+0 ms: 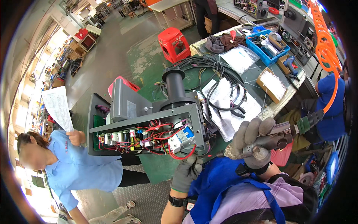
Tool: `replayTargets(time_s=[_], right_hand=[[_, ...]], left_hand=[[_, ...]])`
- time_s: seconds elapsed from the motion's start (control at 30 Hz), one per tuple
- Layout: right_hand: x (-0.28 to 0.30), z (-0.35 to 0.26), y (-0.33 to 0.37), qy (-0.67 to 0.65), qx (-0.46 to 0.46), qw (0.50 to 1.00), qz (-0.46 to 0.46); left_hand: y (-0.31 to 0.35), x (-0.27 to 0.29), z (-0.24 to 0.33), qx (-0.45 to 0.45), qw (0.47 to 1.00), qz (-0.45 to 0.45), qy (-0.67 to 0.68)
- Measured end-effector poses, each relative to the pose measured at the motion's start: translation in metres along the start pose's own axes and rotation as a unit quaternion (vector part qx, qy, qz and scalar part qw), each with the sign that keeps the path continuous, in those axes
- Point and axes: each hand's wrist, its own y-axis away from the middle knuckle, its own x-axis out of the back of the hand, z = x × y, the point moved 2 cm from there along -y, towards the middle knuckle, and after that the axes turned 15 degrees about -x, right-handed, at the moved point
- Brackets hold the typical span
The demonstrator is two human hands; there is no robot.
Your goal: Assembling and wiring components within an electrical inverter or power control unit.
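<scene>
My right hand, in a grey glove, is wrapped round a dark air screwdriver, held level at the right. A green fitting joins the tool to an orange coiled air hose. My left hand, also gloved, is closed at the near edge of the open machine housing. A red wire loop runs down to its fingertips; what they pinch cannot be made out. Inside the housing are many wires, a circuit breaker with a blue part, and terminal parts. A black flanged spool shape stands on top.
Black cables and white papers lie beyond the housing. Farther right are a blue tool bin, a carton of white ties and a blue glue gun. A person in light blue stands left, holding a sheet.
</scene>
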Motion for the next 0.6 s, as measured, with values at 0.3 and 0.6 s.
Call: replayTargets(time_s=[0.3, 0.6], right_hand=[[0.01, -0.009, 0.007, -0.01, 0.012, 1.0, 0.013], [0.022, -0.017, 0.003, -0.032, 0.031, 0.999, 0.026]], left_hand=[[0.013, -0.025, -0.002, -0.001, 1.0, 0.0, 0.009], [0.02, -0.044, -0.01, -0.013, 0.998, 0.015, -0.065]])
